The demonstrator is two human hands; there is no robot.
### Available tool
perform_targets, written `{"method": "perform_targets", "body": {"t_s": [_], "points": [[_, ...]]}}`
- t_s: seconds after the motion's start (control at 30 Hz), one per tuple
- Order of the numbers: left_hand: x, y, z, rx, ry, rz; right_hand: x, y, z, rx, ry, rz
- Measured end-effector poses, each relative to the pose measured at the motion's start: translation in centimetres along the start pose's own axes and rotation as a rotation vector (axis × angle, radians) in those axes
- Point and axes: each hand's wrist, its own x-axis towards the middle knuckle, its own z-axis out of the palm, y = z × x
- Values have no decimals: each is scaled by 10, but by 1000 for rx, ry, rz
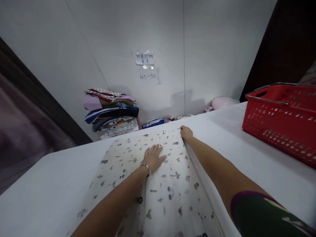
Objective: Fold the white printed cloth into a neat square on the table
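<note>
A white cloth (170,181) printed with small plants and other motifs lies spread on the white table, its layers folded over along the right side. My left hand (153,158), with a bracelet at the wrist, rests flat on the middle of the cloth, fingers spread. At the far right corner, my right hand (186,133) has its fingers closed on the cloth's edge. Part of the cloth's near end is hidden by my left forearm and the bottom of the view.
The white table (247,164) carries a red plastic basket (278,121) with a metal handle at the right. Behind the far edge stands a stack of folded clothes (112,112). More fabric items and a pink bundle (223,102) lie along the wall, where paper signs (144,58) hang.
</note>
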Motion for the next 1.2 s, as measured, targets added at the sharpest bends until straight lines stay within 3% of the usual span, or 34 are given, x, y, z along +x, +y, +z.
{"method": "perform_targets", "body": {"t_s": [0.2,0.37,0.53,0.7,0.87,1.2], "points": [[0,0,0,-30,-6,-8,0,6,-6,93,-22,-16],[0,9,-12,-75,28,-44,-18,11,-15,190,-28,30],[12,44,-25,-198,166,-72,-47,8,-12,342,-117,-29],[38,84,-21,-386,80,-213,-60,0,-9,499,-236,-54],[62,98,-10,-551,57,-394,-60,-3,-14,530,-297,-44],[69,87,-6,-779,69,-465,-38,-3,-18,258,-96,13]]}}
